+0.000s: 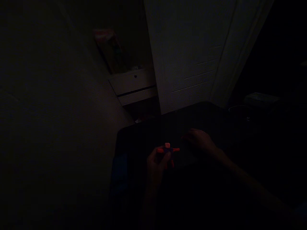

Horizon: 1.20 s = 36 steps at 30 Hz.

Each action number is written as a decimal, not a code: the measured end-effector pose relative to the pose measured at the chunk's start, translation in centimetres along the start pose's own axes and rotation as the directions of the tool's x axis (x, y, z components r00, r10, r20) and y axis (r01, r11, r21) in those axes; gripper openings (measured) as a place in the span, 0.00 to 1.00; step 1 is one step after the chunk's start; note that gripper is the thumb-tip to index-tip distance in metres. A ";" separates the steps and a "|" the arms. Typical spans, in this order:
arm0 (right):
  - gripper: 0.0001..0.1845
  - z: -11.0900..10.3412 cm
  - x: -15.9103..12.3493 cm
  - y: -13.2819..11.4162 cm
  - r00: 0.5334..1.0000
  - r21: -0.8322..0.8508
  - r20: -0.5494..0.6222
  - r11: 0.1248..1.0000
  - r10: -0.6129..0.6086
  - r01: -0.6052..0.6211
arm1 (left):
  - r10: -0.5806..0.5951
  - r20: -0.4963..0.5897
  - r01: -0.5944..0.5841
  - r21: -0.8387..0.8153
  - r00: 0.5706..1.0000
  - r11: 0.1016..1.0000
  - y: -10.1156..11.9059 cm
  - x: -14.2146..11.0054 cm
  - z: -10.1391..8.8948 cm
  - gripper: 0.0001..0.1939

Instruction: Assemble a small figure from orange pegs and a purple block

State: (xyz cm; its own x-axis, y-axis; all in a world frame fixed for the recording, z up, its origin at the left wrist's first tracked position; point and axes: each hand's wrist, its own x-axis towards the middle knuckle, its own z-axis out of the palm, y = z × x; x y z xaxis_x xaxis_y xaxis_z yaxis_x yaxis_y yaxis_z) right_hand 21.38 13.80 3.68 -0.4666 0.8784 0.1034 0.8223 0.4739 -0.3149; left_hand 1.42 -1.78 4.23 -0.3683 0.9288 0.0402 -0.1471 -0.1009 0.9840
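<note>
The room is very dark. A small toy figure (pixel 168 149) shows a pale orange head, a dark purplish body and red-orange arms and legs. My left hand (pixel 155 161) is closed on it, with the thumb across its front and the fingers behind. It is held upright over the dark tabletop (pixel 148 134). To the right of the figure and apart from it, my right hand (pixel 198 139) is low over the table with its fingers curled together. What those fingers hold, if anything, is lost in the dark.
A blue item (pixel 120 169) lies at the table's left edge. Beyond the table stand a white door (pixel 187 57) and a drawer unit (pixel 134 84) with a reddish package (pixel 107 48) on top. A pale box-like object (pixel 260 97) is dimly visible at the right.
</note>
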 end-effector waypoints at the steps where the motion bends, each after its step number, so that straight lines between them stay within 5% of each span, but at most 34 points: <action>1: 0.13 -0.2 0.1 -0.2 1.000 -0.036 0.002 0.999 0.010 -0.010 | -0.003 -0.005 0.003 0.010 1.000 1.000 0.2 -0.2 0.0 0.14; 7: 0.13 -0.6 1.1 -0.5 0.994 -0.084 0.024 0.991 -0.105 0.107 | -0.005 0.002 0.005 0.023 1.000 1.000 1.8 -1.2 -0.1 0.12; 12: 0.08 -0.2 1.6 0.0 0.989 -0.020 0.011 0.989 -0.145 0.145 | 0.001 0.001 -0.001 0.048 1.000 0.999 2.2 -1.5 -0.2 0.14; 16: 0.15 0.1 0.3 0.6 0.990 0.124 -0.080 0.984 -0.118 0.127 | -0.017 0.004 0.016 0.062 1.000 0.998 1.9 -1.4 -0.2 0.14; 20: 0.18 0.7 -0.9 0.5 0.968 0.467 -0.242 0.882 0.063 0.060 | -0.012 -0.024 0.014 0.053 1.000 0.998 1.7 -1.3 -0.1 0.12; 23: 0.21 0.7 -1.2 -0.3 0.964 0.571 -0.238 0.820 0.122 0.037 | -0.017 -0.017 0.017 0.037 1.000 0.999 1.8 -1.3 0.1 0.11; 29: 0.21 0.1 -2.1 -2.3 0.992 0.753 -0.103 0.657 0.075 0.029 | -0.037 -0.037 0.038 0.021 0.999 0.999 2.1 -1.4 0.3 0.13; 36: 0.17 -1.3 -3.7 -5.1 0.987 0.780 -0.161 0.614 0.006 0.124 | -0.021 -0.037 0.022 0.019 0.999 1.000 2.3 -1.4 0.3 0.16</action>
State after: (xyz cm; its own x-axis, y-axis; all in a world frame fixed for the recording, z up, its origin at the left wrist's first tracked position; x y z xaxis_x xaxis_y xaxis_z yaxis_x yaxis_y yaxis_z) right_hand 19.37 8.27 6.16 -0.4031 0.8796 0.2525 0.1930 0.3514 -0.9161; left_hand 1.83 -3.25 6.52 -0.3993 0.9167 0.0132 -0.1375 -0.0741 0.9877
